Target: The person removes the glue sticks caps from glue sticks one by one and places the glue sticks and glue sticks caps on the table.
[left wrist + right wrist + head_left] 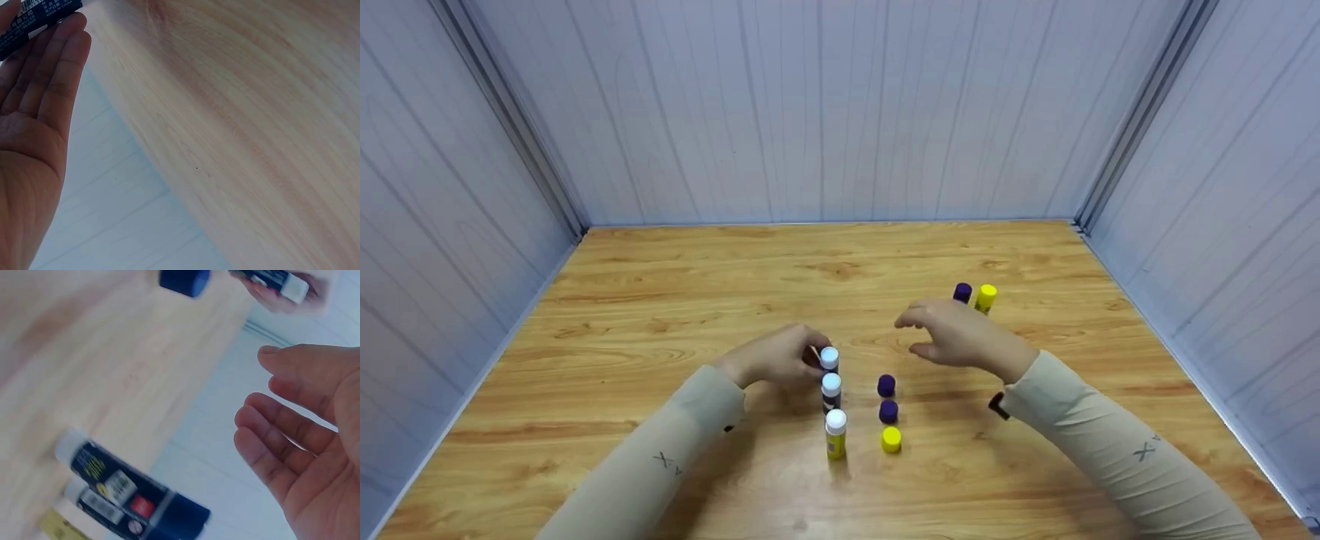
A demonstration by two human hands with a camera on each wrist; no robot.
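Observation:
Three uncapped glue sticks with white tops stand in a row. My left hand (780,358) pinches the farthest one, a dark blue glue stick (42,21), between thumb and fingers. In front of it are another dark glue stick (831,396) and a yellow glue stick (836,444). Right of the row sit two dark purple caps (886,385) and a yellow cap (891,439). My right hand (967,336) hovers beyond the caps, fingers loosely bent and apart from the thumb, holding nothing.
Capped glue sticks stand behind my right hand, a dark one (962,291) and a yellow one (988,295) in the head view. The right wrist view shows two dark capped sticks (121,486) there. Pale panel walls (825,112) enclose the wooden table (675,277).

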